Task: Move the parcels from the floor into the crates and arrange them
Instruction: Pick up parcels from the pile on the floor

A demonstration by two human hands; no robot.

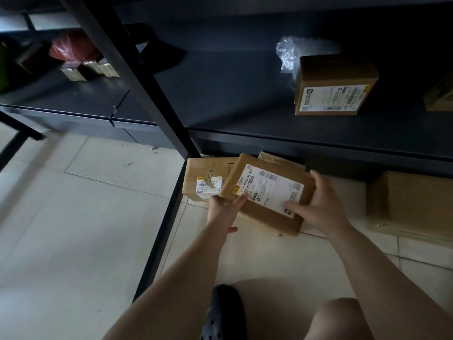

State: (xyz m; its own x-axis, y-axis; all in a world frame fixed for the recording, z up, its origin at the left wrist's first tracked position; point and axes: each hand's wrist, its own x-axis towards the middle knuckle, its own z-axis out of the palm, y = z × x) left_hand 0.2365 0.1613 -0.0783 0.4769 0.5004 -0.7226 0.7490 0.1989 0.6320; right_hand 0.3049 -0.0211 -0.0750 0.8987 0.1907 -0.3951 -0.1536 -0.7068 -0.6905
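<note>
From the head view, the left hand (226,204) pinches the near-left corner of a labelled parcel (267,192), tilted just above the floor (98,217), while the right hand (318,204) presses spread fingers on its label; lifting evenly from both sides should keep it level. A second parcel (206,182) lies just behind, touching the black shelf post (147,94), which crowds the lift path. Another box (333,87) sits on the shelf (220,94) above; no crate shows.
</note>
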